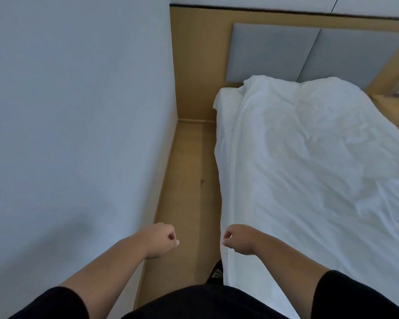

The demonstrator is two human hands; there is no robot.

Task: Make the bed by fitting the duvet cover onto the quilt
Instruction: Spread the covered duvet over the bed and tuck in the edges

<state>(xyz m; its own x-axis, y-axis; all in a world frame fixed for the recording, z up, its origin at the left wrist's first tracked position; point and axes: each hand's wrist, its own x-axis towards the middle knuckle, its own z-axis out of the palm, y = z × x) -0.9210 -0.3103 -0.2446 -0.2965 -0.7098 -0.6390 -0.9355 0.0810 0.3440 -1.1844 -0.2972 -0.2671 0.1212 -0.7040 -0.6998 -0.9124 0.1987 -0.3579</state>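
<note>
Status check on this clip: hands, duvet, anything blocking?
Left hand curled, holding nothing. Right hand curled beside the duvet edge, grip unclear. Duvet spread rumpled over the bed. Narrow floor gap by the wall, nothing blocking.

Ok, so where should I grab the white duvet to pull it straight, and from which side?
Take the duvet by its long near edge, the seam line running along the bed's wall-side, roughly where the right hand hovers. Come from the aisle between wall and bed, pinching the edge from above with both hands spread apart. The left hand holds nothing, and that edge looks the easiest to reach.
</note>
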